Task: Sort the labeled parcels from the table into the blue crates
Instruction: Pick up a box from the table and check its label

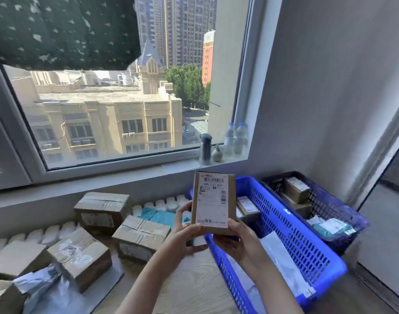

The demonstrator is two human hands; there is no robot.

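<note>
A small brown cardboard parcel (213, 201) with a white barcode label stands upright in front of me, label facing the camera. My left hand (186, 230) grips its lower left edge and my right hand (233, 237) grips its bottom right corner. It hovers over the near end of a bright blue crate (307, 248), which holds small boxes and a white mailer. A darker blue crate (334, 214) to the right holds boxes and a teal-and-white bag. Several taped cardboard parcels (80, 257) lie on the table to the left.
A grey poly mailer (46, 291) lies at the front left. A white radiator (46, 232) and a teal bag (157, 217) sit behind the parcels. Bottles (235, 139), a flask (205, 148) and a small vase stand on the window sill. A wall closes the right side.
</note>
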